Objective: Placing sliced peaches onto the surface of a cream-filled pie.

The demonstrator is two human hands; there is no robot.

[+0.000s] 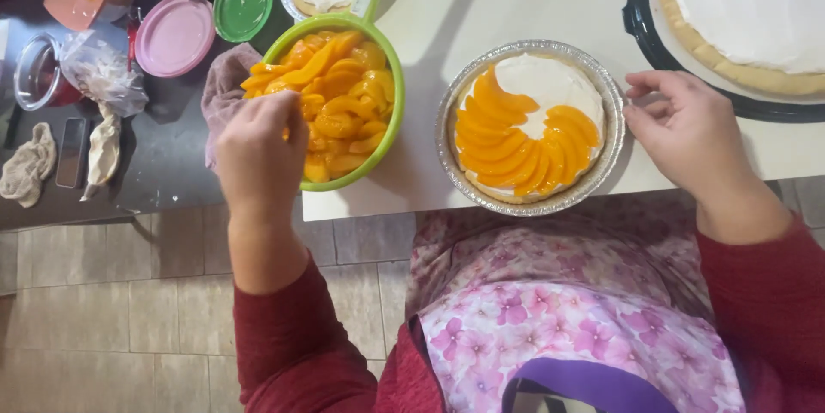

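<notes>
The foil pie tin [530, 127] sits on the white table [516, 0] near its front edge, straight ahead of the person. Its pale cream filling is partly covered: orange peach slices [507, 142] fan in overlapping curved rows across the lower and left part, while the upper right of the cream is bare. The work looks like the topping stage, about half laid.

Left of the tin, a green colander [337, 99] full of peach slices hangs partly over the table edge. The left hand [258, 151] dips into its near side, fingers curled down among the fruit; whether they have pinched a slice I cannot tell. The right hand [683, 134] rests just beside the tin's right rim, fingers loosely bent, holding nothing, seemingly steadying it.

The next slice would likely need carrying across and setting down on the bare cream, curved to match the fan.

Further out: a second cream-topped pie [756, 18] on a black tray at upper right, and pink [174, 35] and green lids [242, 3] on the dark counter
</notes>
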